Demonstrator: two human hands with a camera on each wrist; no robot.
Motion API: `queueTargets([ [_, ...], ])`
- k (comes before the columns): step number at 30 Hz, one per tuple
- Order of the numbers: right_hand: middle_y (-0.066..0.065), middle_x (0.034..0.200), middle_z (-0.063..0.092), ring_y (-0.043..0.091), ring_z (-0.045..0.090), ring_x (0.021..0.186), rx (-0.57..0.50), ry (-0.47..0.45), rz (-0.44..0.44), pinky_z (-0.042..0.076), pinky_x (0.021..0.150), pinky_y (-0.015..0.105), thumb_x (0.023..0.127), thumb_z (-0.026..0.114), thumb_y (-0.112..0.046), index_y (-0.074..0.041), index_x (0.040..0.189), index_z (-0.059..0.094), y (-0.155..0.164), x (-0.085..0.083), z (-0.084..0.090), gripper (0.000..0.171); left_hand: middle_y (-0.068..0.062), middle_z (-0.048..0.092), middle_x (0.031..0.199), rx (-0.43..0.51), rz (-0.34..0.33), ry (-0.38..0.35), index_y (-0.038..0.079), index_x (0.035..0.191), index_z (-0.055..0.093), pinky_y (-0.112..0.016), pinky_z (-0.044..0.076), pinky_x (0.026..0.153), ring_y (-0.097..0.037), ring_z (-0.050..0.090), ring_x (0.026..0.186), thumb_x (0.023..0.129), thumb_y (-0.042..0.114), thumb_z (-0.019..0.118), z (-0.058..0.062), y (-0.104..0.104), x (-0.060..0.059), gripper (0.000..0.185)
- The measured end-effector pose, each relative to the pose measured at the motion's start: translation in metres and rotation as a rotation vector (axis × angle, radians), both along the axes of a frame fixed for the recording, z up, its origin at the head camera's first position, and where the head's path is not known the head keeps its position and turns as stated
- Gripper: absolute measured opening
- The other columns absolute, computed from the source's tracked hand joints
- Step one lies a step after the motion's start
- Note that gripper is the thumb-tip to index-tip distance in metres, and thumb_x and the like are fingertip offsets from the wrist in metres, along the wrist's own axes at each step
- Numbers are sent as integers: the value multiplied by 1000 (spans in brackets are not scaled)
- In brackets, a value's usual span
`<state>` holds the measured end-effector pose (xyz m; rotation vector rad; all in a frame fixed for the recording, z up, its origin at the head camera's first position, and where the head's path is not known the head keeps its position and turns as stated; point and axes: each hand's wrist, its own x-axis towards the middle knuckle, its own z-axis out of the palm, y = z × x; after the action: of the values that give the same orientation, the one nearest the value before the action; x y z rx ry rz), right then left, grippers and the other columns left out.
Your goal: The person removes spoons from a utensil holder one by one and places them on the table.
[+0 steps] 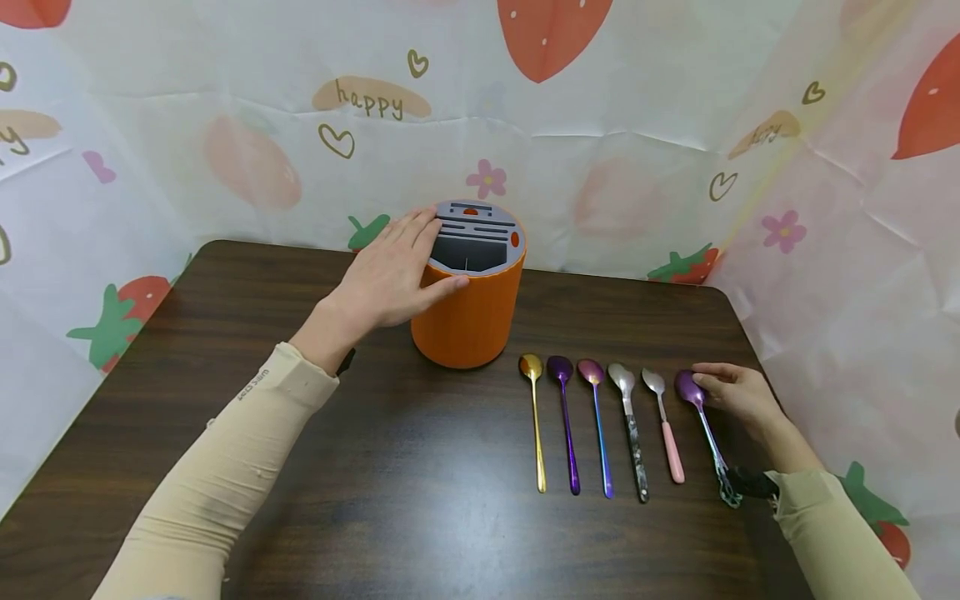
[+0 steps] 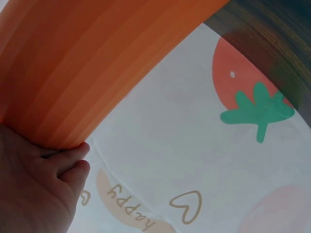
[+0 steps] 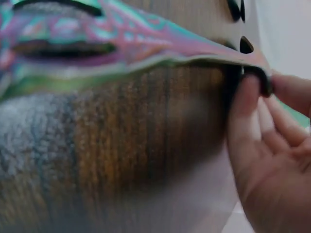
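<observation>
Left hand (image 1: 390, 271) with fingers spread flat against orange cutlery holder (image 1: 468, 312), right hand (image 1: 738, 392) pinching bowl of purple spoon (image 1: 701, 421), rightmost of six spoons lying right of the holder, iridescent openwork handle.

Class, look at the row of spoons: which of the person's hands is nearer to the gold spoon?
Left. The left hand rests on the orange holder just up-left of the gold spoon; the right hand pinches the purple spoon at the row's far end.

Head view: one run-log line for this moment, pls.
left hand rests on orange holder | right hand pinches bowl of purple spoon | five other spoons lie in row on table
</observation>
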<state>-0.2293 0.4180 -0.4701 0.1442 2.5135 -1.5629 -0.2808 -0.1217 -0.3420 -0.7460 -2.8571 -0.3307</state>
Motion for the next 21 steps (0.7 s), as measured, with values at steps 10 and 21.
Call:
queueTargets([
  [10, -15, 89, 66, -1, 64, 75, 111, 31, -43, 61, 69, 23, 104, 63, -14, 25, 134, 50, -1, -1, 0, 51, -16, 19, 172, 10, 1, 2, -2, 161, 29, -51, 12, 129, -34, 17, 159, 99, 75, 43, -1, -2, -2, 100],
  [21, 13, 103, 72, 8, 64, 85, 270, 89, -68, 55, 71, 20, 106, 59, -25, 16, 135, 55, -2, -4, 6, 50, -5, -7, 175, 103, 30, -49, 8, 168, 9, -49, 4, 130, -28, -3, 161, 96, 79, 41, -3, -8, -2, 106],
])
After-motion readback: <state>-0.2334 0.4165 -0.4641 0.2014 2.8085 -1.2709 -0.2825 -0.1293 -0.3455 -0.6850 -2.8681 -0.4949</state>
